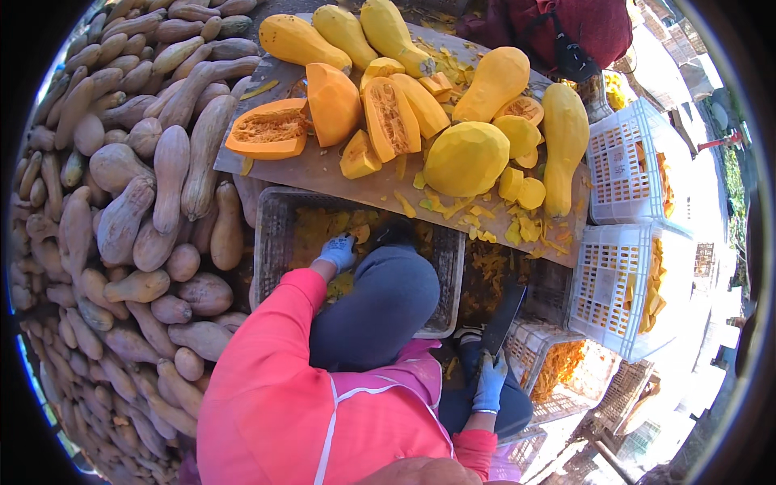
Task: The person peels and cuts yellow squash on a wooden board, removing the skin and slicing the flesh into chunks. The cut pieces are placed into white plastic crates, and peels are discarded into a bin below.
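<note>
My left hand, in a white-and-blue glove, is inside the dark plastic crate beside my bent knee. Its fingers are curled; whatever they hold is too small to make out. My right hand, also gloved, grips the handle of a wide dark knife, its blade pointing up and away from me. Above the crate, a board bears peeled whole squashes, a halved squash showing orange pulp and seeds, cut chunks and yellow peel scraps.
A big pile of unpeeled squashes fills the left. White crates with cut squash stand at the right, and another crate of orange scraps is beside my right hand. A maroon bag or cloth is behind the board.
</note>
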`<control>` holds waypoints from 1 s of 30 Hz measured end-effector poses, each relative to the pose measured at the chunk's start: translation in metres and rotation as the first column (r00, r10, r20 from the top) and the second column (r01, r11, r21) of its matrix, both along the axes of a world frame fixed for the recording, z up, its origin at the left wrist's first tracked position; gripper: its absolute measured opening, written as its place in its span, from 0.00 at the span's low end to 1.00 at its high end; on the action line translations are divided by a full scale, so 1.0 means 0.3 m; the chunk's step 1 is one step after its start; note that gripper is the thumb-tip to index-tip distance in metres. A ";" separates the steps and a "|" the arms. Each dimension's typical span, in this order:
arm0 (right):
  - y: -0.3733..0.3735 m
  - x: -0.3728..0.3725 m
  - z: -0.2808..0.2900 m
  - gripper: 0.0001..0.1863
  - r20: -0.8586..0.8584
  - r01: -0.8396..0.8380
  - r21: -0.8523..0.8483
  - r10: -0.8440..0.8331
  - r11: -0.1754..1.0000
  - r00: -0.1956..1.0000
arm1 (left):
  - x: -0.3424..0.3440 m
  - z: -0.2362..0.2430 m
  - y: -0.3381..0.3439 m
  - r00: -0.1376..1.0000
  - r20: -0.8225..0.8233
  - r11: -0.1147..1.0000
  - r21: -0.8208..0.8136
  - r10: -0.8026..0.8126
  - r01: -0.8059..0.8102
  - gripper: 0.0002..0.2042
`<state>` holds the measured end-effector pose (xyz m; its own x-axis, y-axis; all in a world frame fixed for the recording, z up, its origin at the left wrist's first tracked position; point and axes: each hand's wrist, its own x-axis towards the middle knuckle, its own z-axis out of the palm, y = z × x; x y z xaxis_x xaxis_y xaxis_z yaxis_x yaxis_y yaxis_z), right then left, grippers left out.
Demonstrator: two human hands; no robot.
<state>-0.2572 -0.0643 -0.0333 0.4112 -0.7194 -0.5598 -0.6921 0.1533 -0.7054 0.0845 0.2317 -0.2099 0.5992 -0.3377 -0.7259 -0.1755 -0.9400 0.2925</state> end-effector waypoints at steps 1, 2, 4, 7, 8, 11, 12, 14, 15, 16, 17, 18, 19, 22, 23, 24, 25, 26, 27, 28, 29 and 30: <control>-0.006 0.003 0.002 0.19 -0.078 -0.090 -0.036 0.087 0.995 0.993 | -0.001 -0.035 -0.025 0.998 -0.026 0.998 -0.022 0.062 -0.063 0.28; -0.005 0.012 0.000 0.20 -0.081 -0.139 -0.088 0.132 0.986 0.988 | -0.007 -0.064 -0.049 0.999 -0.026 0.999 0.031 0.034 -0.034 0.29; 0.006 0.044 0.012 0.22 -0.093 -0.231 -0.192 0.217 0.954 0.972 | -0.003 -0.073 -0.121 0.999 -0.024 0.991 0.127 -0.033 0.036 0.31; 0.005 0.060 0.002 0.24 -0.135 -0.243 -0.117 0.227 0.963 0.964 | 0.021 -0.156 -0.148 0.988 -0.049 0.976 0.154 -0.145 0.151 0.32; 0.000 0.054 -0.003 0.23 -0.141 -0.250 -0.112 0.233 0.962 0.962 | 0.022 -0.173 -0.160 0.983 -0.049 0.971 0.156 -0.177 0.183 0.33; 0.005 0.075 -0.005 0.23 -0.197 -0.251 -0.078 0.232 0.965 0.953 | 0.049 -0.218 -0.187 0.985 -0.075 0.972 0.164 -0.157 0.168 0.33; 0.006 0.095 0.006 0.23 -0.207 -0.246 -0.065 0.228 0.967 0.952 | 0.058 -0.228 -0.183 0.992 0.003 0.988 0.089 -0.127 0.126 0.32; 0.000 0.101 -0.005 0.23 -0.209 -0.268 -0.076 0.247 0.960 0.946 | 0.051 -0.242 -0.154 0.987 0.152 0.996 -0.069 -0.041 0.052 0.31; 0.005 0.103 0.001 0.23 -0.195 -0.254 -0.075 0.236 0.964 0.952 | 0.034 -0.213 -0.145 0.989 0.146 0.999 -0.025 -0.036 0.040 0.31; 0.012 0.106 0.004 0.23 -0.173 -0.235 -0.074 0.220 0.969 0.960 | 0.022 -0.153 -0.132 0.988 0.148 0.999 0.020 -0.035 0.032 0.31; 0.012 0.097 -0.003 0.23 -0.162 -0.207 -0.049 0.197 0.977 0.967 | 0.004 -0.095 -0.114 0.988 0.149 0.998 0.066 -0.032 0.022 0.31; 0.015 0.078 -0.016 0.23 -0.142 -0.165 -0.028 0.159 0.986 0.977 | -0.005 -0.042 -0.092 0.993 0.120 1.000 -0.029 -0.003 0.007 0.30; 0.022 0.081 -0.023 0.23 -0.123 -0.139 0.005 0.138 0.990 0.983 | -0.026 0.007 -0.037 0.996 0.085 0.993 -0.113 0.037 -0.027 0.30; 0.044 0.136 -0.004 0.23 -0.044 -0.213 -0.085 0.210 0.973 0.977 | -0.018 0.220 0.005 0.963 0.213 0.910 -0.409 0.168 -0.069 0.28; 0.051 0.141 0.002 0.23 -0.065 -0.223 -0.108 0.216 0.969 0.974 | -0.016 0.305 -0.016 0.932 0.282 0.854 -0.517 0.226 -0.051 0.27; 0.054 0.140 0.004 0.22 -0.053 -0.238 -0.134 0.233 0.962 0.971 | 0.001 0.398 -0.056 0.917 0.322 0.837 -0.546 0.237 -0.025 0.27; 0.059 0.134 0.001 0.22 -0.044 -0.249 -0.159 0.245 0.955 0.969 | 0.036 0.489 -0.113 0.901 0.359 0.819 -0.573 0.244 0.006 0.27; 0.063 0.131 0.001 0.22 -0.029 -0.258 -0.186 0.258 0.948 0.966 | 0.070 0.553 -0.164 0.880 0.400 0.800 -0.598 0.254 0.041 0.26; 0.066 0.132 0.004 0.23 -0.036 -0.265 -0.200 0.264 0.943 0.964 | 0.107 0.569 -0.213 0.837 0.518 0.859 -0.496 0.177 0.125 0.28; 0.067 0.134 0.007 0.23 -0.045 -0.268 -0.214 0.264 0.940 0.963 | 0.148 0.578 -0.269 0.778 0.622 0.903 -0.380 0.088 0.202 0.30; 0.067 0.130 0.007 0.23 -0.051 -0.261 -0.228 0.257 0.938 0.965 | 0.182 0.582 -0.321 0.701 0.713 0.928 -0.253 -0.011 0.272 0.31; 0.067 0.128 0.010 0.24 -0.052 -0.262 -0.242 0.257 0.934 0.965 | 0.209 0.554 -0.361 0.630 0.769 0.932 -0.144 -0.105 0.331 0.31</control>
<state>-0.2189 -0.0441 -0.0303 0.5925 -0.7048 -0.3900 -0.6987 -0.2086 -0.6843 0.1473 0.1234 -0.0436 0.7755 -0.6287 0.0581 -0.6274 -0.7570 0.1826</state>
